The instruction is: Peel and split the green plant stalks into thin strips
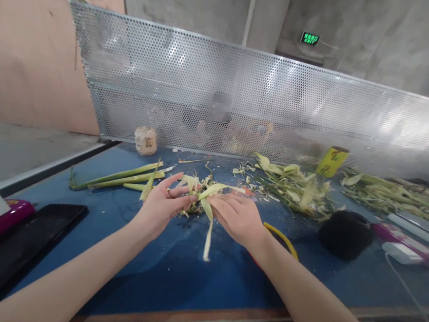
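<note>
My left hand [160, 202] and my right hand [238, 216] meet over the middle of the blue table. Between them are pale green leaf strips [208, 232], with one long strip hanging down in front of my right fingers. My left thumb and index finger pinch the strips, the other fingers held apart. The fingers of my right hand are closed on the strips from the other side, their tips partly hidden. Beneath and behind my hands lies a tangle of plant scraps [194, 209]. Beside my left hand are several long green stalks [119, 177].
A heap of green leaves [300, 191] lies at the right, near a yellow can [331, 162] and a black thread spool [345, 234]. More stalks [400, 195] lie beyond. A perforated metal screen [192, 86] borders the back. At left are a black phone-like slab [34, 244] and a whitish roll [146, 141].
</note>
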`<control>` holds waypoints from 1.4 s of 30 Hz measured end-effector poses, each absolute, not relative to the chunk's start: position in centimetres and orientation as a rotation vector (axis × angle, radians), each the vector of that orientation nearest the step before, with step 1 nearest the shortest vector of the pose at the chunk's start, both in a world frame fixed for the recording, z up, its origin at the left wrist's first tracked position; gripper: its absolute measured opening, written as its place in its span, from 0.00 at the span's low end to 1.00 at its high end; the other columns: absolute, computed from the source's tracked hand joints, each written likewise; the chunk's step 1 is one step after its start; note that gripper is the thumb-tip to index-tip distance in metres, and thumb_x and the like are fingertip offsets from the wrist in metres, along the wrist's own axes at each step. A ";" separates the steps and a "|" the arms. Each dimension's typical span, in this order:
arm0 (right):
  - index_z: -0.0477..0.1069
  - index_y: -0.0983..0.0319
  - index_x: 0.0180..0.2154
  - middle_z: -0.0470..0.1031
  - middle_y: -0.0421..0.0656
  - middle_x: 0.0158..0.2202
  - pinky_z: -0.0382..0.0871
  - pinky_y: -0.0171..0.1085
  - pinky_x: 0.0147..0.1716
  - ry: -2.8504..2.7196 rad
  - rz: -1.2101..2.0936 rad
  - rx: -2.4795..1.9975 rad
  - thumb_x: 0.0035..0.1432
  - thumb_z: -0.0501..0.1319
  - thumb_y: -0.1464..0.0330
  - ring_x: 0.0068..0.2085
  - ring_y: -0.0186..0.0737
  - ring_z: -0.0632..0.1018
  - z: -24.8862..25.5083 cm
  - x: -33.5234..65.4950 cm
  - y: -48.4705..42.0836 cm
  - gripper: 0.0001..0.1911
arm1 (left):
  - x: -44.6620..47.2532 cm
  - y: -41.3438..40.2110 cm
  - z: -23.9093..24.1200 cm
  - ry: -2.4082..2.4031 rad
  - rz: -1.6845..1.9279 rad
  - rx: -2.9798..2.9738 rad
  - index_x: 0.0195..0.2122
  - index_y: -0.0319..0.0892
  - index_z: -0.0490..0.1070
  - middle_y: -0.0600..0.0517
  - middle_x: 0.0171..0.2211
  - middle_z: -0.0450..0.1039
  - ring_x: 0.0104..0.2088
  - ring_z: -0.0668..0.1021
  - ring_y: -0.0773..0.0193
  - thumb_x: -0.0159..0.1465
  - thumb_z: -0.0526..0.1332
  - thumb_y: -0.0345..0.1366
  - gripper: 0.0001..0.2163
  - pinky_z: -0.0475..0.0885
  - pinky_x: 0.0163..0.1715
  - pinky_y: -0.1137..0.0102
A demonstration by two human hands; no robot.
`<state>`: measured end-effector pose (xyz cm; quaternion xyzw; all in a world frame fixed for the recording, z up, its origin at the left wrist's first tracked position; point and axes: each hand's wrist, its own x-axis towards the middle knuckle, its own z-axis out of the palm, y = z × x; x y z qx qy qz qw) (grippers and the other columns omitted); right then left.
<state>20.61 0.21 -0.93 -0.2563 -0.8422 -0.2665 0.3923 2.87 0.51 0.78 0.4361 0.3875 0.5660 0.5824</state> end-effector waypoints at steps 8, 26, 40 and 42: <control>0.69 0.65 0.34 0.76 0.44 0.32 0.69 0.33 0.33 -2.112 -0.952 -0.632 0.57 0.52 0.76 0.34 0.36 0.75 -0.6 19.7 -0.2 0.08 | 3.4 0.2 0.9 0.921 1.313 0.999 0.55 0.35 0.53 0.53 0.26 0.74 0.24 0.76 0.71 0.47 0.63 0.20 0.34 0.70 0.25 0.77; 0.68 0.65 0.40 0.73 0.45 0.35 0.65 0.38 0.39 -2.055 -0.750 -0.712 0.58 0.52 0.75 0.38 0.37 0.71 -1.0 19.4 -0.6 0.09 | 3.5 0.2 0.8 0.868 1.333 1.079 0.55 0.35 0.53 0.53 0.26 0.75 0.22 0.73 0.72 0.42 0.67 0.24 0.38 0.67 0.23 0.76; 0.70 0.65 0.39 0.74 0.46 0.34 0.63 0.38 0.38 -2.232 -1.008 -0.489 0.58 0.52 0.76 0.37 0.38 0.71 -0.4 19.1 -0.7 0.10 | 3.3 0.8 -0.1 0.885 1.335 1.053 0.51 0.37 0.56 0.52 0.28 0.74 0.25 0.75 0.69 0.44 0.66 0.24 0.33 0.69 0.26 0.75; 0.70 0.64 0.38 0.74 0.44 0.34 0.63 0.38 0.39 -2.196 -1.072 -0.476 0.58 0.51 0.76 0.37 0.37 0.71 -0.4 19.1 -0.8 0.10 | 3.3 0.9 -0.2 0.891 1.333 1.120 0.53 0.38 0.55 0.52 0.28 0.74 0.26 0.76 0.68 0.42 0.67 0.25 0.35 0.70 0.27 0.74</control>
